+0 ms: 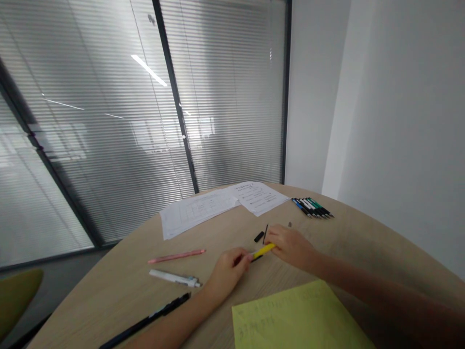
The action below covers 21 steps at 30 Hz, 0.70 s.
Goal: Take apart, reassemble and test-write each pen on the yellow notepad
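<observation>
Both my hands meet over the middle of a round wooden table (pixel 119 286). A yellow pen (pixel 264 250) runs between them. My left hand (pixel 229 270) is closed round one end of it, and my right hand (pixel 288 245) pinches the other end. A thin dark rod (pixel 266 233) sticks up by my right fingers, and a small black piece (pixel 258 237) lies on the table just beside it.
A pink pen (pixel 177 256), a white pen (pixel 174 278) and a black pen (pixel 145 321) lie to the left. Several pens (pixel 312 207) are lined up at the far right. White printed sheets (pixel 218 206) lie at the back, a yellow sheet (pixel 298 317) near me. Glass wall with blinds behind.
</observation>
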Tool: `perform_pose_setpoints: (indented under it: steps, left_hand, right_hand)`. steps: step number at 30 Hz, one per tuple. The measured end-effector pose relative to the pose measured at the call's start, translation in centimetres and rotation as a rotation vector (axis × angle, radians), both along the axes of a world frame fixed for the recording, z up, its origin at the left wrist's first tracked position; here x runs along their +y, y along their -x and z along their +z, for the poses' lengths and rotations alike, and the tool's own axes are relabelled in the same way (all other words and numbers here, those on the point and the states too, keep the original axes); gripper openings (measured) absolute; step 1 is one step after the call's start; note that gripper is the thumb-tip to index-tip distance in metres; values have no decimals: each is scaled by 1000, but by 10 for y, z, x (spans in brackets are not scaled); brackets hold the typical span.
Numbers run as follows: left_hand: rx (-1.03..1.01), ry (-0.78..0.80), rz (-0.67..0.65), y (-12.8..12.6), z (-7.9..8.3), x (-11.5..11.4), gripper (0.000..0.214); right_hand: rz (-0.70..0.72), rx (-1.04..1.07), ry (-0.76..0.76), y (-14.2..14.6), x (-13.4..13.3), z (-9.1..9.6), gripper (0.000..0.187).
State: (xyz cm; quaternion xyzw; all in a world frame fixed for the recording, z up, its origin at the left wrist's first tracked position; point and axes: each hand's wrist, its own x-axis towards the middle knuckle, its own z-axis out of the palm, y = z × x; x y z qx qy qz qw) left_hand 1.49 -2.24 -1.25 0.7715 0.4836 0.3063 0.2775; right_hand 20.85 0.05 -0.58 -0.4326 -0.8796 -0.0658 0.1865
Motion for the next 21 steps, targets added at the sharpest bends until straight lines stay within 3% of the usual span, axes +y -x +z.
perform_pose_setpoints:
  steps: [3, 5, 13, 21]
  left_hand:
    - [-105, 97, 98, 2, -2, 5, 34]
    - [-176, 157, 138, 3, -3, 7, 36]
    - [-281, 223, 206, 6, -5, 11, 39]
    - [-270, 238, 175, 7, -7, 13, 40]
  right_hand:
    - [-76, 198, -34, -11, 17, 2, 22]
    - [-89, 362, 24, -17, 27, 2, 23]
    - [-88, 1124, 654, -20, 34, 3, 28]
    - [31, 1392, 867, -23, 36, 2, 20]
